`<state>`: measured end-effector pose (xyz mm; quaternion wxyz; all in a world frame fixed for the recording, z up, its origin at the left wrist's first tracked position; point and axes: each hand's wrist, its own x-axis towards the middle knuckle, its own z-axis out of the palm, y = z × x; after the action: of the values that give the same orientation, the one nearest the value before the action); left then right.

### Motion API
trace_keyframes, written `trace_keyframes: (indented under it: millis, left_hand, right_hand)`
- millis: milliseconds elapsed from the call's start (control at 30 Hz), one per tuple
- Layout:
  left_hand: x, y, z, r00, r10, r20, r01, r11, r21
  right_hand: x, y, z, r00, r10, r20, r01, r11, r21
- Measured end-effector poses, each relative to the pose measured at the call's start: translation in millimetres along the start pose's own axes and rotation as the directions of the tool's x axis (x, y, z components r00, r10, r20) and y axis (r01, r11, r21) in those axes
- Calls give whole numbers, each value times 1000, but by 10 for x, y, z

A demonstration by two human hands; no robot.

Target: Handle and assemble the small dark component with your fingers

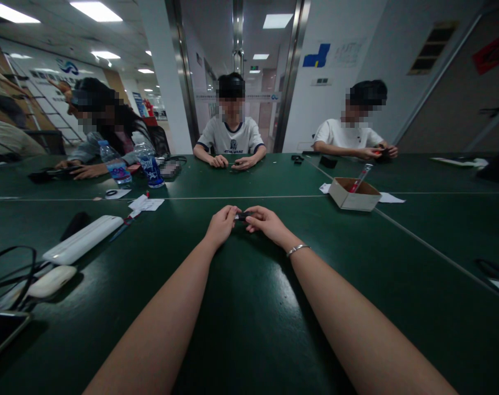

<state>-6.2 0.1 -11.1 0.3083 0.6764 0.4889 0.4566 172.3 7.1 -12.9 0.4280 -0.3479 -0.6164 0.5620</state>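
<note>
Between my two hands, just above the green table [241, 285], is a small black object [243, 216] with a pale, shiny end on its left. It looks stubby like a USB stick, but its kind is too small to tell. My left hand [223, 224] pinches the pale end with thumb and fingers. At the dark end, my right hand [268, 222] has its fingers closed on the same object, hiding part of it. A silver bracelet [298, 250] circles my right wrist.
To the left lie a long white case [83, 240], a rounded cream-coloured item [52, 281], a phone [4, 332] and black cables. Farther back stand two bottles [115, 163]. A small cardboard box [354, 196] is at the right. Several people sit across the table.
</note>
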Motion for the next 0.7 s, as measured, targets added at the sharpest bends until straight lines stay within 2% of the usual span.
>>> trace_keyframes:
  millis: [100, 200, 267, 333, 400, 433, 467, 533, 600, 633, 700]
  left_hand:
    - [7, -5, 5, 1000, -10, -9, 10, 999, 30]
    - [7, -3, 6, 1000, -12, -14, 14, 993, 117]
    - [-8, 15, 11, 1000, 0, 9, -2, 981, 194]
    - [-36, 50, 27, 999, 15, 50, -29, 958, 285]
    - [-70, 97, 58, 997, 22, 74, -50, 915, 401]
    - [-86, 125, 77, 997, 23, 73, -55, 884, 464]
    - [-100, 153, 95, 998, 20, 65, -51, 850, 524]
    - [-124, 212, 118, 999, -2, 47, -28, 789, 614]
    - [-154, 270, 99, 998, -40, 43, 2, 757, 653]
    - [-179, 298, 66, 997, -60, 54, 10, 755, 656]
    - [-268, 346, -50, 990, -92, 110, 0, 770, 639]
  right_hand:
    - [3, 7, 38, 1000, -7, 1, 7, 998, -70]
    - [-17, -5, 120, 998, -51, -33, 40, 958, -285]
    - [-44, -27, 179, 989, -138, -57, 87, 842, -533]
    - [-74, -47, 226, 970, -242, -34, 134, 644, -753]
    - [-104, -56, 262, 959, -282, 14, 150, 464, -873]
    - [-120, -57, 280, 961, -276, 24, 140, 410, -901]
    - [-140, -63, 302, 967, -256, 18, 121, 393, -912]
    - [-202, -113, 369, 976, -216, -11, 83, 421, -903]
    - [-320, -261, 474, 979, -204, -22, 88, 516, -852]
    - [-409, -380, 540, 980, -201, -1, 117, 573, -811]
    - [-655, -694, 690, 976, -158, 148, 215, 791, -573]
